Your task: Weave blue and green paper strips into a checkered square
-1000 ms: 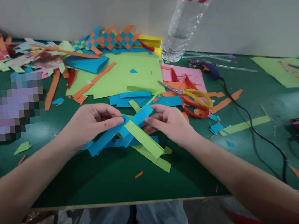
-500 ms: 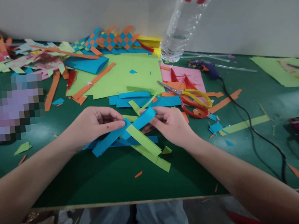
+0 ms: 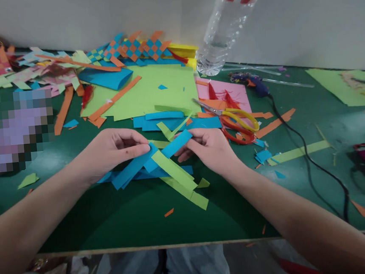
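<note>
Between my hands, blue paper strips (image 3: 132,170) and a folded light-green paper strip (image 3: 176,170) cross one another above the table. My left hand (image 3: 116,150) pinches the blue strips near the crossing, thumb on top. My right hand (image 3: 207,148) grips the upper end of a blue strip (image 3: 177,144) that slants up to the right; some of its fingers are hidden behind the paper. Underneath lie another blue strip (image 3: 185,170) and a longer green strip (image 3: 202,201). Just beyond the hands are green strips (image 3: 166,131) and stacked blue strips (image 3: 164,116).
Scissors with yellow and red handles (image 3: 238,121) lie beyond my right hand. A water bottle (image 3: 224,26) stands at the wall. A glue gun (image 3: 257,85) trails a black cord (image 3: 300,139). Woven paper fish (image 3: 133,47) rest at the back, near a green sheet (image 3: 159,85).
The folded strips have shifted slightly left with my left hand. The blue strip in my right hand now lies straighter, its end less curled.
</note>
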A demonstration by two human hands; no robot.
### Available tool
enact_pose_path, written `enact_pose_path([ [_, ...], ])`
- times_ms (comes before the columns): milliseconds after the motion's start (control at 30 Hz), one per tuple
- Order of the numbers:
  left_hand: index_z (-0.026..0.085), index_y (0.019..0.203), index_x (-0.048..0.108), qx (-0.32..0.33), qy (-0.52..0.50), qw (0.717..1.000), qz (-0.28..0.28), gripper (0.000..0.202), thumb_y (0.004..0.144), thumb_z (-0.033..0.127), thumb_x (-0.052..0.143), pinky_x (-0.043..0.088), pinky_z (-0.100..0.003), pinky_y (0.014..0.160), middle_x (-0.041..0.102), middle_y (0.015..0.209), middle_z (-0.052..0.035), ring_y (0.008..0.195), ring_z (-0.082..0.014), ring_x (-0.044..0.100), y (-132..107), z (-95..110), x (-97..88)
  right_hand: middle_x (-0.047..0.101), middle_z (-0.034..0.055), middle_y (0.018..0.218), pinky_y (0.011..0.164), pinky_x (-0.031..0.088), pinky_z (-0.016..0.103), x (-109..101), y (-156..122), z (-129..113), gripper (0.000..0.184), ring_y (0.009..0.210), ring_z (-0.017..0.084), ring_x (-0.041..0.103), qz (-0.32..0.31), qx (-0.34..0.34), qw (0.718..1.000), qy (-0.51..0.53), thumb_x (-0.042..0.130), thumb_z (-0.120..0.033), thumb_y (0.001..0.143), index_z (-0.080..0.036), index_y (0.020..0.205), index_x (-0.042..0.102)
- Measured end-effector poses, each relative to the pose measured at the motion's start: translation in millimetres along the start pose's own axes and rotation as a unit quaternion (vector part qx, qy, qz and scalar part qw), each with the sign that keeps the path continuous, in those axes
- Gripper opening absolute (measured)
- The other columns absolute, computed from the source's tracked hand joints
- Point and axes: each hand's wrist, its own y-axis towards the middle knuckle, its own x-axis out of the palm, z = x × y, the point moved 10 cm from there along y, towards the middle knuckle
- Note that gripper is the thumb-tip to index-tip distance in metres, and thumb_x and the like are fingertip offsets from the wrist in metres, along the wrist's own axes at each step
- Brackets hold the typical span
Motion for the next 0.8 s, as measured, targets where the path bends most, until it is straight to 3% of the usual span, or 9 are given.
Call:
enact_pose_path([
  [100,0.016,0.074,0.071,-0.007,0.005,1.000,-0.007,0.027,0.065,0.038,0.084,0.032,-0.016,0.046,0.061,0.060,0.0030,0.051,-0.0068,0.046,0,-2,0.7,0.081,0.0058,0.076,0.063,0.065,0.026,-1,0,0,0.011,0.061,0.016,0.077,0.003,0.004,1.000,-0.005,0.067,-0.021,0.081,-0.015,0.079,0.077],
  [400,0.015,0.073,0.073,0.045,0.050,0.994,-0.082,0.018,0.072,0.032,0.077,0.043,-0.016,0.055,0.068,0.067,0.0007,0.059,-0.0080,0.055,-3,10,15.3,0.077,0.0024,0.067,0.059,0.063,0.024,0,-1,-4,0.017,0.055,0.013,0.074,0.010,-0.015,0.999,-0.034,0.064,-0.019,0.081,-0.015,0.084,0.080],
  [633,0.015,0.072,0.071,0.024,0.055,0.996,-0.066,0.021,0.069,0.035,0.077,0.042,-0.017,0.053,0.066,0.063,0.0012,0.057,-0.0080,0.053,-1,8,14.4,0.078,0.0018,0.072,0.059,0.062,0.023,3,-6,-8,0.025,0.060,0.015,0.076,0.005,-0.048,0.996,-0.070,0.065,-0.020,0.084,-0.015,0.101,0.082],
  [800,0.016,0.073,0.071,0.031,0.059,0.996,-0.056,0.022,0.069,0.037,0.078,0.041,-0.017,0.052,0.066,0.065,0.0006,0.057,-0.0084,0.053,0,7,12.0,0.078,-0.0009,0.071,0.060,0.061,0.022,6,-10,-14,0.030,0.059,0.013,0.076,0.007,-0.079,0.991,-0.106,0.058,-0.013,0.082,-0.017,0.101,0.082],
])
